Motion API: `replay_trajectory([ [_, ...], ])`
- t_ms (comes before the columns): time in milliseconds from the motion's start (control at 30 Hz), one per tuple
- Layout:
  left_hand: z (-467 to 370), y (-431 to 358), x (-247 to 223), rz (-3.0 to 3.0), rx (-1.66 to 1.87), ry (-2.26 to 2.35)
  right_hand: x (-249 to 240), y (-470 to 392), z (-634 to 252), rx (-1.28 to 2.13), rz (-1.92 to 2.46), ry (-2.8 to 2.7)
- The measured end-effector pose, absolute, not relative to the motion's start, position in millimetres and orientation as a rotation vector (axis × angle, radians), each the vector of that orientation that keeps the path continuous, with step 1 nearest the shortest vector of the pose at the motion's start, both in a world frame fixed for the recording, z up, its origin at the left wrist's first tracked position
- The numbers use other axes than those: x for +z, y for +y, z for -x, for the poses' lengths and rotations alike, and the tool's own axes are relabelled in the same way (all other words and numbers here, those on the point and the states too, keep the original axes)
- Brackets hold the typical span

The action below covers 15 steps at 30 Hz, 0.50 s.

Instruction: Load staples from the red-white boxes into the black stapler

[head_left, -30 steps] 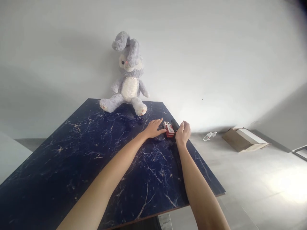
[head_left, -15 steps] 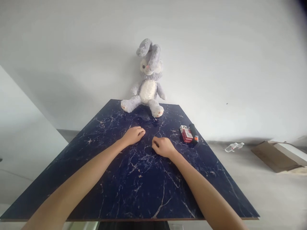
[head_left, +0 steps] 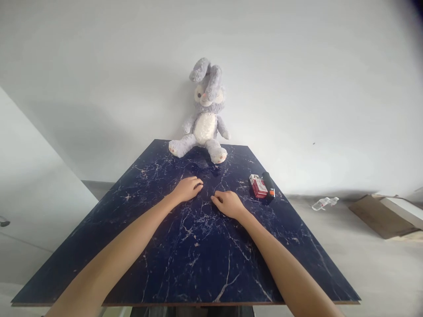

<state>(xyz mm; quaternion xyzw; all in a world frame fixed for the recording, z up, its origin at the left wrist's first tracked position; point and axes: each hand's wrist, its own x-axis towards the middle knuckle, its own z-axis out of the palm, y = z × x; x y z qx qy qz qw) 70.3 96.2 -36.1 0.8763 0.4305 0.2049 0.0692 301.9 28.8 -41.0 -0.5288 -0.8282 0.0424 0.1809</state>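
Note:
My left hand (head_left: 188, 189) rests on the dark blue marbled table (head_left: 185, 273), palm down, its fingers loosely bent and the thumb a little apart from them. To the right lies my right hand (head_left: 229, 204) in a similar loose pose, with a small gap between thumb and fingers. Nothing shows in either hand, and the hands do not touch each other. Beyond them a grey plush rabbit (head_left: 205, 127) with a white belly sits at the table's far edge, legs spread. The red and white box (head_left: 258, 186) is to the right of my right hand.
A black cylindrical object (head_left: 268, 185) with an orange part lies against the box. Behind the table rises a pale wall (head_left: 297, 88). On the floor to the right are a clear plastic bottle (head_left: 324, 203) and a brown cardboard box (head_left: 380, 215).
The thumbs and fingers of both hands have parted slightly. The whole view has shifted a little, so the table and rabbit appear slightly lower and further right.

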Motion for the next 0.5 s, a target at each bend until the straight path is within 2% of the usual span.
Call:
replay_trajectory([
  [500,-68.4,101.4,-41.1,-2.6,0.602,1.301,-37.5,26.8,-302.7,0.257,1.463,-2.328],
])
